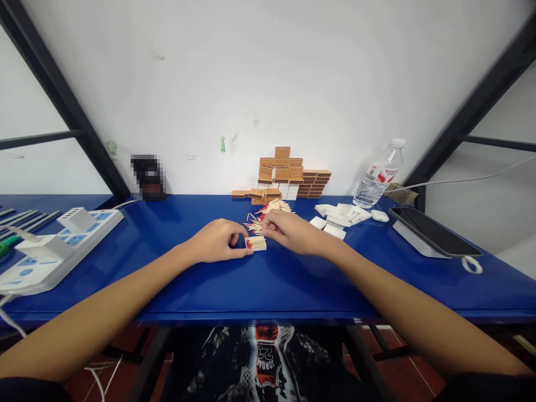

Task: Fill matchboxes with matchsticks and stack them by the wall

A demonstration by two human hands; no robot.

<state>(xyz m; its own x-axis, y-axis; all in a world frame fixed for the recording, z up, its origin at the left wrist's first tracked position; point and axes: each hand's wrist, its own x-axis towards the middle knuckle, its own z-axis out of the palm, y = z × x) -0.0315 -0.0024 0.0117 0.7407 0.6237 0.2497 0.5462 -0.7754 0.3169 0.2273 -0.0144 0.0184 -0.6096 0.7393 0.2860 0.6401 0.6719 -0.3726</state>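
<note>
My left hand (218, 239) grips the left end of a small white matchbox tray (260, 247) between thumb and fingers. Red-tipped matches (256, 242) lie inside the tray, heads toward the left. Over the tray's right end, my right hand (288, 230) is closed in a pinch; whatever its fingertips hold is too small to make out. Just behind that hand spreads a loose pile of matches (276, 206), partly hidden by it.
Stacked brown matchboxes (288, 172) stand against the wall. White empty trays (345, 214), a water bottle (379, 173), an earphone case (379, 216) and a propped phone (435, 230) are on the right. A power strip (98, 226) with plugged-in chargers lies left on the blue table (201, 290).
</note>
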